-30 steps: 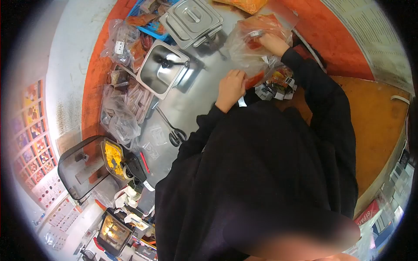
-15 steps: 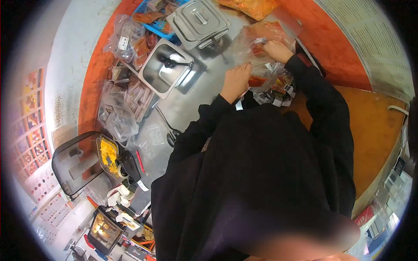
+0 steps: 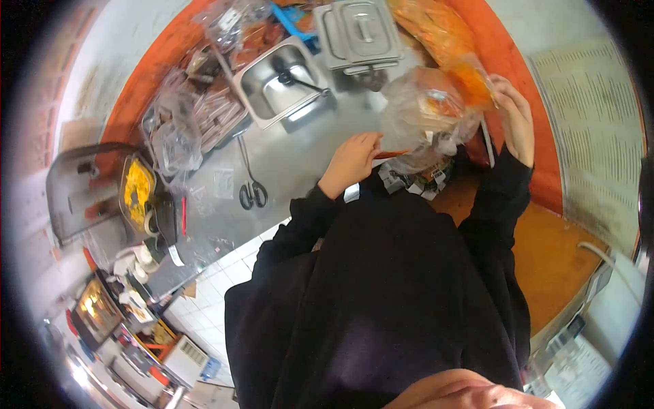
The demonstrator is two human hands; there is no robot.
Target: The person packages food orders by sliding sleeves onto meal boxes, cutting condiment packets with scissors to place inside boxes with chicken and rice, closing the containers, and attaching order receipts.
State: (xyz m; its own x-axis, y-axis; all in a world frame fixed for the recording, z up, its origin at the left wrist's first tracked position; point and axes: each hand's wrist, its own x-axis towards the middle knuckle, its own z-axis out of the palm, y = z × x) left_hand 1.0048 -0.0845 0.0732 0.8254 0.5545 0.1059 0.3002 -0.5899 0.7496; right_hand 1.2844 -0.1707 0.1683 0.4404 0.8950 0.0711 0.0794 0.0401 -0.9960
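Observation:
My left hand [image 3: 351, 163] is closed in a pinch at the near side of a clear plastic bag. A thin orange-red piece [image 3: 392, 155] sticks out from its fingertips; its kind is unclear. The crumpled clear bag [image 3: 415, 112] has reddish contents and a pale label. To the right, my right hand [image 3: 516, 119] is raised, its fingers bent against the end of an orange-filled plastic bag [image 3: 470, 78]. That bag stretches up toward the back wall and is blurred at this end. The fingertips of my right hand are partly hidden.
A lidded steel pan [image 3: 361, 34] and an open steel pan [image 3: 276, 82] with a black-handled utensil stand at the back. Black-handled scissors [image 3: 253, 193] lie on the steel counter [image 3: 286, 163]. Plastic packets [image 3: 180, 136] and a yellow-filled container [image 3: 138, 192] are at the left.
My right hand has left the clear bag and moved right to the orange-filled bag, which now reaches closer. My left hand stays by the clear bag. The view has shifted.

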